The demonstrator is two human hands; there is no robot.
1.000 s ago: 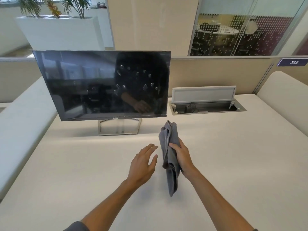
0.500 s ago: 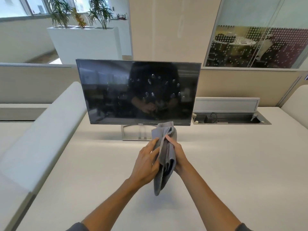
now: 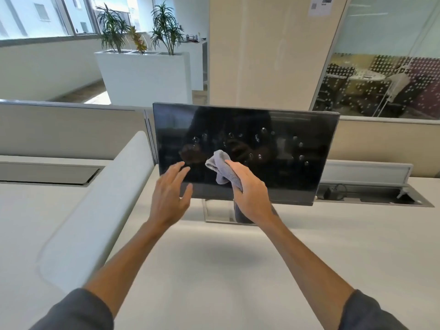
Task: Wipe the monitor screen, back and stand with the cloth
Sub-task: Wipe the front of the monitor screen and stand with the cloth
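Grey microfibre cloth (image 3: 222, 171), soft and limp, is bunched in the right hand (image 3: 251, 195), whose fingers curl round it just before the lower middle of the black flat-panel monitor (image 3: 285, 148) on the pale table (image 3: 214, 270). Left hand (image 3: 169, 198) hovers beside it, fingers spread, holding nothing. The screen looks fragile (spotted with droplets); steadying it by its edge seems wise, since the thin silver stand (image 3: 214, 214) may tip.

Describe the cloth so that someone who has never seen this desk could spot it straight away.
Find the black monitor standing on the pale desk. In front of its lower middle, the right hand holds a crumpled grey cloth, one end bunched up against the dark screen and the other hanging below the hand. It is the only soft, folded thing there; the left hand beside it holds nothing.
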